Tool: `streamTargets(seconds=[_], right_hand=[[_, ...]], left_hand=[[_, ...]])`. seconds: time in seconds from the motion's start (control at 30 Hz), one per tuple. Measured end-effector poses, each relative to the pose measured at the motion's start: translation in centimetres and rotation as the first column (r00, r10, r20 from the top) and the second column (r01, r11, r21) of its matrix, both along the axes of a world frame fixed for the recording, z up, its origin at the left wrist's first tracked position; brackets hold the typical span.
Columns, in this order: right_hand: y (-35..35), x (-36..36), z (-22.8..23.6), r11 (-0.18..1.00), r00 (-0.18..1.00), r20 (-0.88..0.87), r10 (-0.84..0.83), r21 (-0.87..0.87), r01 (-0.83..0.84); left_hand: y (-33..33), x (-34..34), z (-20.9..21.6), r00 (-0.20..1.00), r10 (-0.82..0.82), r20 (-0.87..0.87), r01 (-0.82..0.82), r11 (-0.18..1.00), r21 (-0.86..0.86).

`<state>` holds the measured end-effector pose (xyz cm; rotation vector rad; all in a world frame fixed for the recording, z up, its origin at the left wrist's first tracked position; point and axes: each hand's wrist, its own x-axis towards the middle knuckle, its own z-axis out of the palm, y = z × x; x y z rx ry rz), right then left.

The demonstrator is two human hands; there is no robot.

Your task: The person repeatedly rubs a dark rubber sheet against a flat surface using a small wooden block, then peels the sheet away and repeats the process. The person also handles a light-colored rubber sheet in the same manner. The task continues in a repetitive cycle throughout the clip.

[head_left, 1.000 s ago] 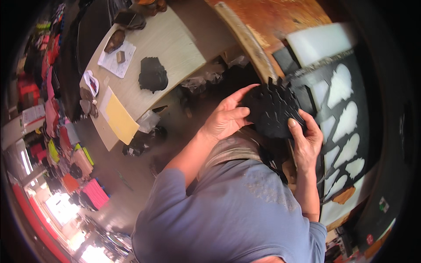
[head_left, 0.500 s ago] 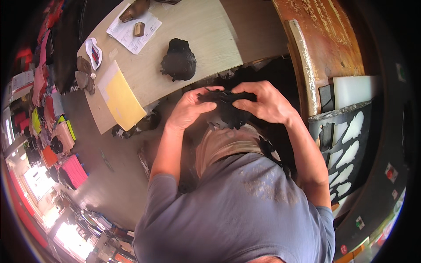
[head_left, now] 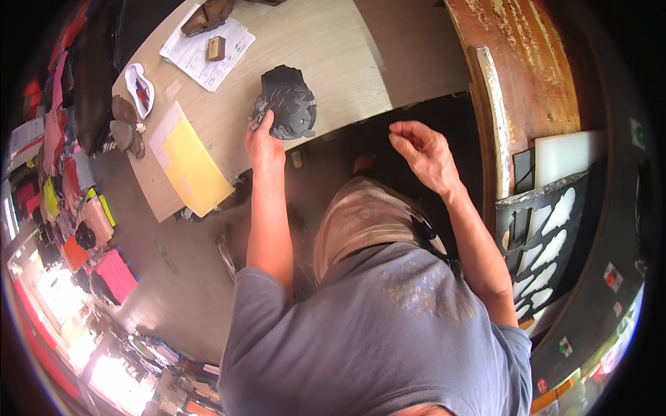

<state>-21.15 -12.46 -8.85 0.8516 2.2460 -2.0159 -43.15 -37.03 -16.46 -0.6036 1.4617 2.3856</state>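
My left hand point(head_left: 263, 144) reaches over the table's near edge. Its thumb lies on top of a small pile of flat black cut pieces point(head_left: 286, 97) with jagged, stepped outlines, gripping the pile's lower left edge; the fingers underneath are hidden. Grey edges show between the layers. Off to the right, my right hand point(head_left: 424, 156) hangs in the air beyond the table's edge, over a dark gap. Its fingers are curled in with the thumb close to them, and I see nothing in them.
On the pale table point(head_left: 333, 62) lie written papers point(head_left: 229, 43) with a small wooden block point(head_left: 216, 48), a white tray point(head_left: 141, 90) holding pens, and a yellow folder point(head_left: 191, 170). A worn wooden board point(head_left: 517, 62) and a black cut-out sheet point(head_left: 548, 229) stand at right.
The black bundle that both hands held before my body is no longer between them. My left hand has moved forward to the pile on the table; my right hand has drawn away, without anything visible in it.
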Motion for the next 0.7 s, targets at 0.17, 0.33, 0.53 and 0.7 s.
streamTargets(seconds=[0.17,0.33,0.53,0.7], right_hand=[[-1.0,2.8,-0.3,0.977,0.993,0.062,-0.098,-0.185,0.108],[-1.0,5.0,0.4,0.993,0.995,0.072,-0.065,-0.091,0.072],[0.1,8.8,1.0,0.971,0.977,-0.21,-0.024,0.228,0.073],[0.0,14.2,1.8,0.957,0.966,-0.19,-0.174,0.2,0.212]], left_hand=[[-1.1,0.3,-1.9,0.993,-0.047,-0.109,0.028,0.985,-0.169],[-2.2,0.2,-2.2,0.977,-0.092,-0.194,-0.009,0.884,-0.467],[-1.2,0.3,-1.5,0.956,-0.25,-0.156,0.023,0.592,-0.806],[-0.4,0.4,-1.4,0.989,0.055,0.139,0.031,0.834,-0.551]])
